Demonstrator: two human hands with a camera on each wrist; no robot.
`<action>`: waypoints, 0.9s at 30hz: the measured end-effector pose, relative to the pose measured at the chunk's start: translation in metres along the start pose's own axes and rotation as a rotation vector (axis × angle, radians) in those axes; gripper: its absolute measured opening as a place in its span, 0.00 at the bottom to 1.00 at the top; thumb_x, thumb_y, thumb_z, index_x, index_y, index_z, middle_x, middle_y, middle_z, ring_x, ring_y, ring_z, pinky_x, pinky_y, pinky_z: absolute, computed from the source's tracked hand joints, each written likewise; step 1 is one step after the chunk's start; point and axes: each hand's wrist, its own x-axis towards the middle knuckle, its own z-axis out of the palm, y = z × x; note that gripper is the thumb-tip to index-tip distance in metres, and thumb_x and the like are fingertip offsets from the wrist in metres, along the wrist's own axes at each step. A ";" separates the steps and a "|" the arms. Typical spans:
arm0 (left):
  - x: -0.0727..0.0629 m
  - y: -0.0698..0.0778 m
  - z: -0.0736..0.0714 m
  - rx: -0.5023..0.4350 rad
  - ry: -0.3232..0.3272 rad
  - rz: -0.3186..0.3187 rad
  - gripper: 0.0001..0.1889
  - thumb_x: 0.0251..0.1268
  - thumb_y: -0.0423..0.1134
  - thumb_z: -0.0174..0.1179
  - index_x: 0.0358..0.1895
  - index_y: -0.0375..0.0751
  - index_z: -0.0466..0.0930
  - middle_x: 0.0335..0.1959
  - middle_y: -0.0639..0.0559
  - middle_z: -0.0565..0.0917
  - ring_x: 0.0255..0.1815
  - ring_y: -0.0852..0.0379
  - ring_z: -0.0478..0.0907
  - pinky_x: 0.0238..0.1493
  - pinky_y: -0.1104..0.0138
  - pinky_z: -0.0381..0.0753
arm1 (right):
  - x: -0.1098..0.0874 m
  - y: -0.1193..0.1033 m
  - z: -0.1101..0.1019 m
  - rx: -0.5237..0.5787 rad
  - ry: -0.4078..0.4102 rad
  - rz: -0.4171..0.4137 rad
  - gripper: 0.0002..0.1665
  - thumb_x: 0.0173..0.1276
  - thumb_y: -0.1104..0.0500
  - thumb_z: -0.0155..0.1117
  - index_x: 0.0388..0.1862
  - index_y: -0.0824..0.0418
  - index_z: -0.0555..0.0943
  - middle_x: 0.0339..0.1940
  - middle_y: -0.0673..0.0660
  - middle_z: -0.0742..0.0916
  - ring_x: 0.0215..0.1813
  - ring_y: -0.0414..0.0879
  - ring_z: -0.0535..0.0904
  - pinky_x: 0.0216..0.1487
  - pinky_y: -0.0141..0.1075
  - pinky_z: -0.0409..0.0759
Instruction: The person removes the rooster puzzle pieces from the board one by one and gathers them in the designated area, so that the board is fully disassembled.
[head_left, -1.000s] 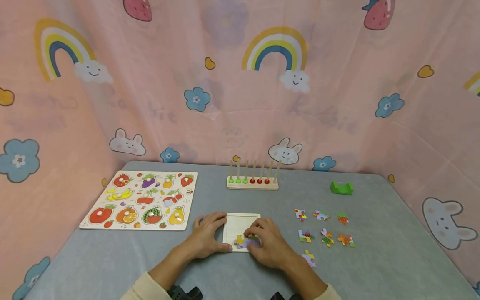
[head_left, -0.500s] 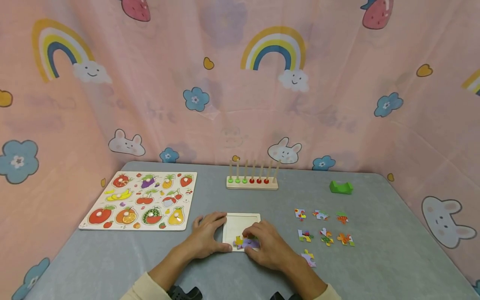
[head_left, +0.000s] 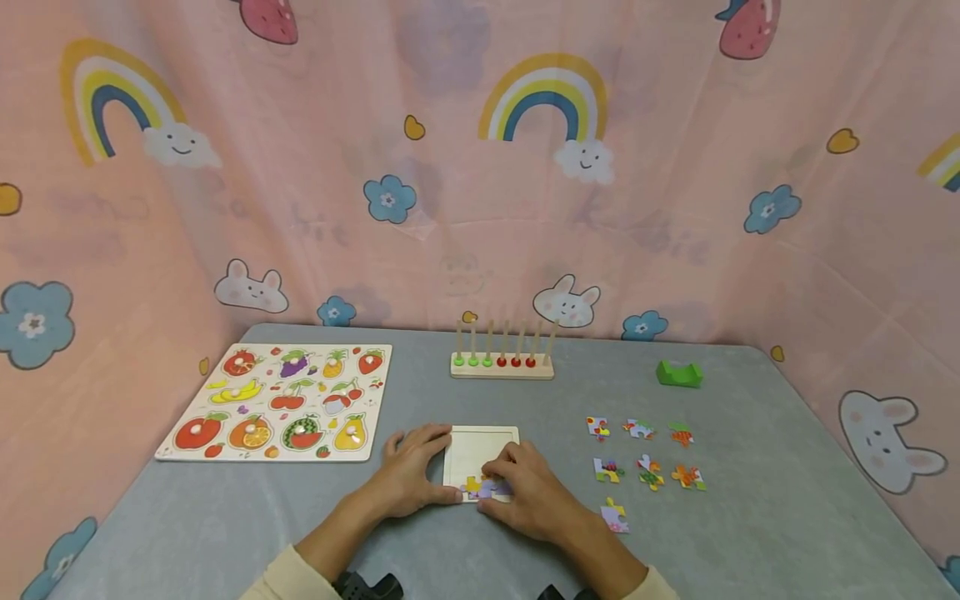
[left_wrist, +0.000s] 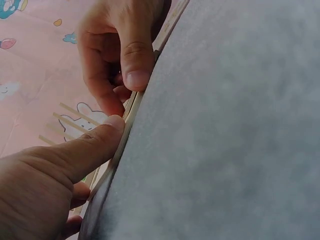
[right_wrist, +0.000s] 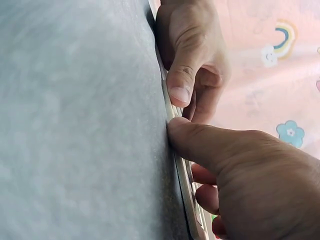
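A small pale wooden puzzle tray (head_left: 476, 450) lies in front of me in the head view. My left hand (head_left: 408, 471) holds its left side, thumb at the front edge and fingers by the far left corner. Several joined yellow and purple puzzle pieces (head_left: 474, 487) lie along the tray's front inside edge. Over them, my right hand (head_left: 528, 492) has curled fingers on the pieces and its thumb at the front rim, partly hiding them. In the right wrist view, the right thumb (right_wrist: 187, 132) meets the tray's edge, close to the left thumb (right_wrist: 180, 92).
Several loose puzzle pieces (head_left: 648, 479) lie in rows right of the tray. A fruit puzzle board (head_left: 375, 442) is at left, a peg counter with green and red beads (head_left: 502, 372) at the back, and a green block (head_left: 679, 375) back right.
My right hand has shifted slightly left and toward me, its thumb moving from over the pieces to the tray's front rim. The left hand stays in place.
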 end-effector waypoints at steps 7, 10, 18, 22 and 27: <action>0.000 0.000 -0.001 -0.006 0.006 0.002 0.43 0.47 0.54 0.75 0.65 0.33 0.71 0.68 0.47 0.67 0.69 0.45 0.59 0.63 0.39 0.41 | 0.001 -0.001 -0.001 0.030 0.045 -0.017 0.15 0.54 0.54 0.77 0.38 0.55 0.83 0.36 0.44 0.74 0.41 0.40 0.66 0.42 0.38 0.68; 0.000 -0.001 -0.001 0.000 0.006 0.006 0.44 0.46 0.54 0.75 0.65 0.33 0.71 0.68 0.48 0.67 0.69 0.45 0.59 0.63 0.39 0.41 | 0.000 -0.002 -0.005 0.062 0.081 -0.035 0.16 0.54 0.56 0.77 0.40 0.56 0.81 0.35 0.44 0.76 0.40 0.39 0.68 0.42 0.38 0.70; 0.001 0.000 0.002 0.008 0.004 0.000 0.43 0.46 0.54 0.75 0.65 0.34 0.72 0.67 0.48 0.68 0.69 0.45 0.60 0.62 0.38 0.42 | -0.008 -0.004 -0.026 0.093 0.123 -0.019 0.17 0.54 0.60 0.76 0.42 0.58 0.81 0.35 0.44 0.77 0.41 0.44 0.73 0.44 0.41 0.72; 0.001 0.000 0.001 0.010 0.002 -0.005 0.43 0.46 0.54 0.75 0.65 0.34 0.72 0.67 0.48 0.68 0.69 0.44 0.60 0.63 0.38 0.42 | -0.015 -0.007 -0.043 0.101 0.112 0.031 0.17 0.55 0.61 0.77 0.43 0.58 0.82 0.35 0.43 0.77 0.40 0.43 0.74 0.43 0.40 0.73; 0.001 0.000 0.001 0.009 0.001 -0.006 0.43 0.45 0.53 0.76 0.65 0.33 0.72 0.67 0.47 0.68 0.69 0.44 0.60 0.62 0.38 0.42 | -0.023 -0.007 -0.057 0.087 0.177 -0.013 0.18 0.52 0.64 0.78 0.42 0.58 0.83 0.36 0.42 0.79 0.39 0.39 0.73 0.40 0.38 0.74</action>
